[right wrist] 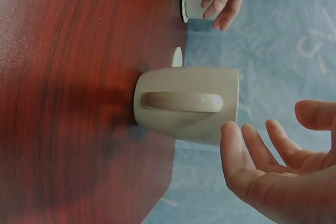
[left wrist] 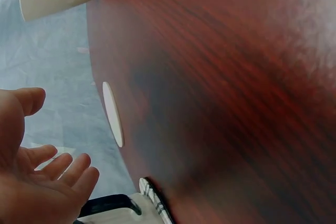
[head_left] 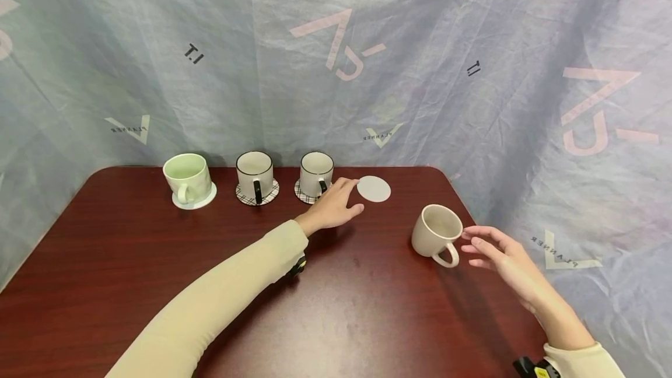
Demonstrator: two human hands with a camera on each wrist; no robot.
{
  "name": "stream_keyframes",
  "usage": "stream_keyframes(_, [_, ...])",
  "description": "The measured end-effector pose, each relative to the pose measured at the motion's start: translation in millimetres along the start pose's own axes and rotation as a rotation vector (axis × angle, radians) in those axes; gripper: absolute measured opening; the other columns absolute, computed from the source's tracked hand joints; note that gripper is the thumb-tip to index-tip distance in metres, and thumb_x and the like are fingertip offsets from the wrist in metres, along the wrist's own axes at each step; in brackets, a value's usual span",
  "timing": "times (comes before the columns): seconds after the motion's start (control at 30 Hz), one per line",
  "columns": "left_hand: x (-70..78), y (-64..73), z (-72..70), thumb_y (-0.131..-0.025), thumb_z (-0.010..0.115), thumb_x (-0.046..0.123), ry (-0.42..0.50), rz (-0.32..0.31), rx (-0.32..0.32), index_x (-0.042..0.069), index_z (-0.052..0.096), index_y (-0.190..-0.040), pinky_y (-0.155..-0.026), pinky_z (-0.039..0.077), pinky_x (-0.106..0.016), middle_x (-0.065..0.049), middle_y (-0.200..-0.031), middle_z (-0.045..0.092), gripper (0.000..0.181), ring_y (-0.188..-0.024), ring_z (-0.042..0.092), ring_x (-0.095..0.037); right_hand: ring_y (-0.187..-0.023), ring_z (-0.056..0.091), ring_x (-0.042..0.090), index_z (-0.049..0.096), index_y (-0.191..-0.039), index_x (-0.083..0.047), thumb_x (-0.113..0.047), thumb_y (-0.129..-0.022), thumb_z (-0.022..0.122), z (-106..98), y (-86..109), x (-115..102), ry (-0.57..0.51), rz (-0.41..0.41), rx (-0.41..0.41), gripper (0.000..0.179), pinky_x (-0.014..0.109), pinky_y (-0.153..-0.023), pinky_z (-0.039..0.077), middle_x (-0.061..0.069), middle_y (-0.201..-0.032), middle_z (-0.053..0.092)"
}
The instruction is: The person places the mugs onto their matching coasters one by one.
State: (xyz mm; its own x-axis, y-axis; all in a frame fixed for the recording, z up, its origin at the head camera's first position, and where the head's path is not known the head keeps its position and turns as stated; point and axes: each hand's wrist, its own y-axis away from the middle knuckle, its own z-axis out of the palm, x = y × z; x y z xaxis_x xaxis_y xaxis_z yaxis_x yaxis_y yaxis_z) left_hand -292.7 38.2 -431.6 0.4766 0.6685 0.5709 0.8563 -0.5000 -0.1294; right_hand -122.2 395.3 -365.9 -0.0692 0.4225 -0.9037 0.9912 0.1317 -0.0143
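Observation:
A plain beige mug [head_left: 429,239] stands upright on the right part of the table, its handle [head_left: 446,256] facing the near right. Close beside it, my right hand [head_left: 501,258] has loosely bent fingers and holds nothing. In the right wrist view, the fingertips are by the rim of the mug [right wrist: 184,80]; whether they touch it I cannot tell. My left hand [head_left: 331,206] hovers near a bare round white coaster [head_left: 374,189], fingers relaxed. The left wrist view shows its palm with nothing in it, apart from the coaster [left wrist: 113,114].
Two white mugs with black rims and handles, one left [head_left: 254,171] and one right [head_left: 317,169], stand on plaid coasters along the back edge. Farther left, a pale green mug [head_left: 188,177] sits on a white coaster [head_left: 195,205]. A printed grey cloth [head_left: 315,74] hangs behind the table.

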Motion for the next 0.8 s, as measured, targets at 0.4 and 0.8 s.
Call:
stream_keyframes(0.4, [-7.4,-19.4,17.2,-0.106,0.065,0.034,-0.011,-0.027,0.006,0.003,0.037,-0.163,-0.124,0.036,-0.050,-0.019,-0.161,0.041,0.071,-0.149,0.043,-0.036,-0.109,0.072,0.004,0.049,-0.145,0.009,-0.024,-0.114,0.053,0,-2.6,8,0.017,0.032,-0.002,0.046,0.029,-0.088,0.062,-0.014,-0.125,0.069])
stream_keyframes(0.8, [-12.9,-37.5,29.3,-0.106,0.065,0.033,-0.036,-0.088,-0.003,0.005,0.036,-0.164,-0.121,0.039,-0.048,-0.017,-0.162,0.041,0.070,-0.149,0.042,-0.034,-0.111,0.073,0.007,0.049,-0.146,0.010,-0.023,-0.114,0.053,-3,-4.4,19,-0.004,0.039,-0.006,0.046,0.028,-0.088,0.062,-0.013,-0.127,0.071])
